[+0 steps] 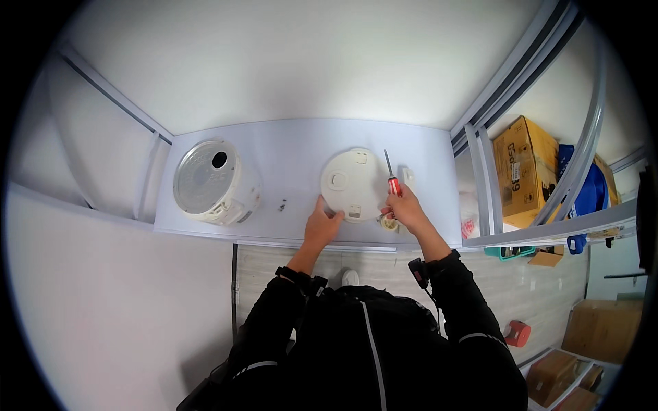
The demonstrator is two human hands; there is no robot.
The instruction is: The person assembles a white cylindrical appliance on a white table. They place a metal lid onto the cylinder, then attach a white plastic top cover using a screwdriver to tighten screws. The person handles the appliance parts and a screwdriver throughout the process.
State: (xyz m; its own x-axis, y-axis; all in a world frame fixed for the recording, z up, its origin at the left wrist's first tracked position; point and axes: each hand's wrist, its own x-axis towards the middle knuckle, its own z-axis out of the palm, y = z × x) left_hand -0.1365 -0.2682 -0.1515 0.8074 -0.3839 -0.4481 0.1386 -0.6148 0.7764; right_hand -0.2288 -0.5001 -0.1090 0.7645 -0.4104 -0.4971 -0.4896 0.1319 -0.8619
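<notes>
While L hand (322, 225) half-spread at edge of wht disc (359, 185), R hand (407, 207) tight round red screwdriver (393, 185)

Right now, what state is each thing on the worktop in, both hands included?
Left hand: touching the round white cover's near-left rim.
Right hand: closed around the red-handled screwdriver.
Red-handled screwdriver: held, shaft pointing away from the person.
Round white cover: lying flat.
White cylindrical housing: standing at left, dark round opening on top.
Small dark pieces: loose; too small to identify.
Cream-coloured part: partly hidden by the right hand.
</notes>
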